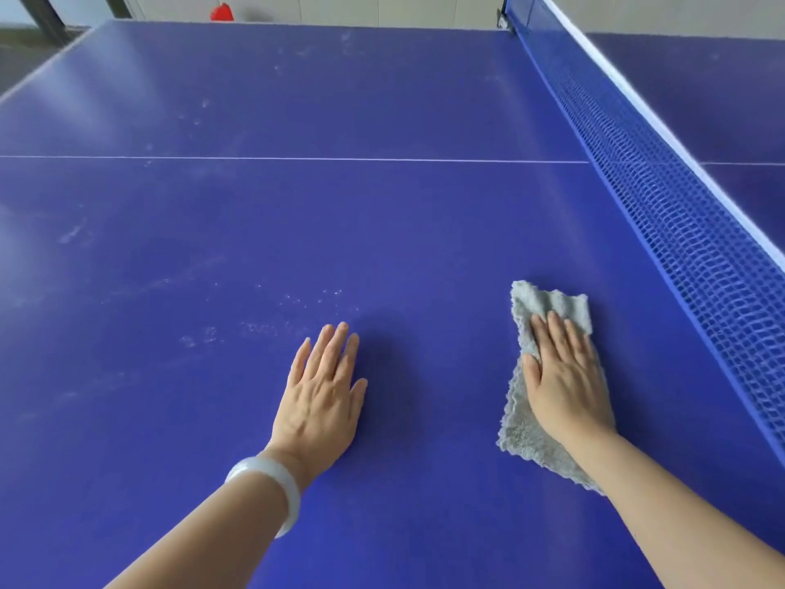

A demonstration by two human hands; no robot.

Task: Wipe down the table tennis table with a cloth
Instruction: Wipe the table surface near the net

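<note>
A blue table tennis table (297,227) fills the view, with a thin white centre line running across it. A grey fluffy cloth (548,306) lies flat on the table near the net. My right hand (563,376) presses down on the cloth with straight fingers, covering its middle. My left hand (320,397) rests flat on the bare table to the left of the cloth, fingers straight, with a pale bangle on the wrist. Pale dusty smudges (272,325) show on the surface ahead and to the left of my left hand.
The blue net (679,231) with a white top band runs diagonally along the right side, close to the cloth. Its clamp (505,23) sits at the far edge. A red object (221,12) stands beyond the table's far edge.
</note>
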